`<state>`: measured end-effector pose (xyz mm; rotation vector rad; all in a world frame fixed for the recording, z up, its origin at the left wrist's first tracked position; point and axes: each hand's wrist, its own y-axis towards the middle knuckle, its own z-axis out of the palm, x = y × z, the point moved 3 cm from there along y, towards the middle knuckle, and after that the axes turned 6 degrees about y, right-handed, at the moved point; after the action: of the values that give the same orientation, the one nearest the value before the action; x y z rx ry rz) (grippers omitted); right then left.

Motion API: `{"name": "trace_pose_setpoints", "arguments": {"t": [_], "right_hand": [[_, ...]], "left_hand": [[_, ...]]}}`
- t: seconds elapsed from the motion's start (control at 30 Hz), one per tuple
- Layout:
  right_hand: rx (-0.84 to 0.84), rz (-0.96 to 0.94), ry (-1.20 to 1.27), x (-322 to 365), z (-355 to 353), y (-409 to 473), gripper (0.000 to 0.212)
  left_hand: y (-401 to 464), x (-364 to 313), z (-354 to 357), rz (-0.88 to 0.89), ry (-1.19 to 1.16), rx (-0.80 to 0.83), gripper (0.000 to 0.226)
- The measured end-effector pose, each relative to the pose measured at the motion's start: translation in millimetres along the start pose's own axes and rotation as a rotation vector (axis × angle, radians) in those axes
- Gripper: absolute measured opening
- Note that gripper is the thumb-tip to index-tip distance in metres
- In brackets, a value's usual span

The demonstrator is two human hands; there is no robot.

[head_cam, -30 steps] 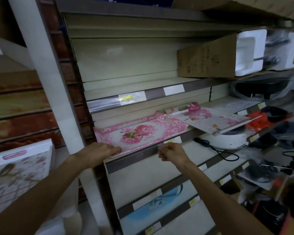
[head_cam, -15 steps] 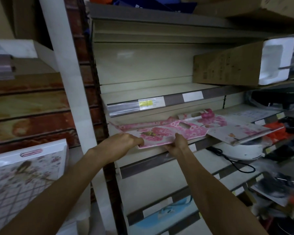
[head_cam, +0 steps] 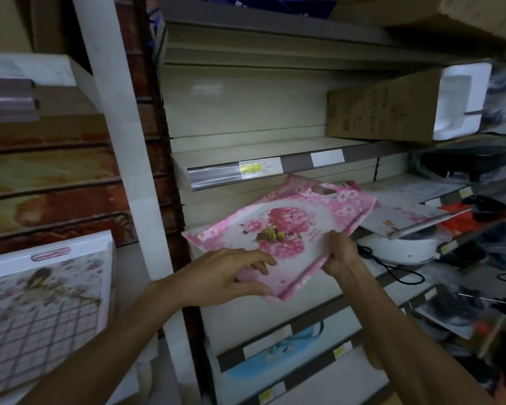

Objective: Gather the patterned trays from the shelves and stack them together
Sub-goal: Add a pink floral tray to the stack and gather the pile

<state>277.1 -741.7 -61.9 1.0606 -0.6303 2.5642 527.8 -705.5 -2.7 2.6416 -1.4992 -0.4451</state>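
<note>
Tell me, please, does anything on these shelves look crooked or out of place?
Yes. A second floral tray lies askew on the middle shelf, its front corner jutting past the shelf edge above a white appliance. The pink floral tray is tilted only because the left hand and right hand hold it.

— Pink tray (head_cam: 287,226): white centre, deep pink blooms, yellow-green middle, pale pink blossom border?

— Yes. Second tray (head_cam: 406,217), right: white, pink flowers, small orange mark.

— Left tray (head_cam: 46,305)?

— White rim, pink handle slot, faded florals above purple grid.

— Far right?

— Brown carton (head_cam: 383,109), white foam (head_cam: 459,100). White appliance (head_cam: 403,249), black cord. Yellow shelf labels (head_cam: 251,168); blue item (head_cam: 275,355) lower down.
</note>
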Motion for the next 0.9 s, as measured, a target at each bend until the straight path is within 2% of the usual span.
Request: {"name": "trace_pose_setpoints", "arguments": {"t": [0.1, 0.2, 0.27, 0.33, 0.4, 0.5, 0.57, 0.63, 0.83, 0.9], "right_hand": [[0.035, -0.051, -0.032, 6.9, -25.6, -19.8, 0.018], [0.039, -0.072, -0.104, 4.3, -53.5, -32.8, 0.037], [0.052, -0.071, -0.137, -1.6, -70.3, -43.5, 0.039], [0.057, -0.071, -0.174, -9.0, -82.6, -58.1, 0.037], [0.077, -0.051, -0.193, -18.7, -90.1, -73.0, 0.040], [0.113, -0.032, -0.215, -33.8, -88.3, -100.2, 0.038], [0.137, 0.003, -0.214, -46.9, -82.4, -118.6, 0.038], [0.185, 0.046, -0.202, -60.1, -74.3, -133.0, 0.038], [0.338, 0.144, -0.207, -101.7, -37.9, -158.4, 0.038], [0.360, 0.149, -0.243, -116.2, -24.5, -162.4, 0.041]], "left_hand": [[-4.1, -2.7, 4.5, -0.057, -0.021, -0.122, 0.049], [-13.6, 6.5, 6.0, -0.155, 0.029, -0.290, 0.050], [-24.7, 15.8, 9.5, -0.266, 0.071, -0.328, 0.057], [-40.0, 19.0, 12.9, -0.387, 0.069, -0.300, 0.053], [-56.3, 17.8, 16.2, -0.478, -0.022, -0.260, 0.048], [-83.8, 15.8, 20.4, -0.618, -0.306, -0.197, 0.050], [-102.3, 17.6, 25.4, -0.649, -0.553, -0.208, 0.044], [-120.2, 20.7, 27.8, -0.674, -0.660, -0.263, 0.043], [-183.9, 28.0, 21.4, -0.724, -0.566, -0.480, 0.020], [-206.7, 26.9, 14.1, -0.742, -0.539, -0.538, 0.022]]}}
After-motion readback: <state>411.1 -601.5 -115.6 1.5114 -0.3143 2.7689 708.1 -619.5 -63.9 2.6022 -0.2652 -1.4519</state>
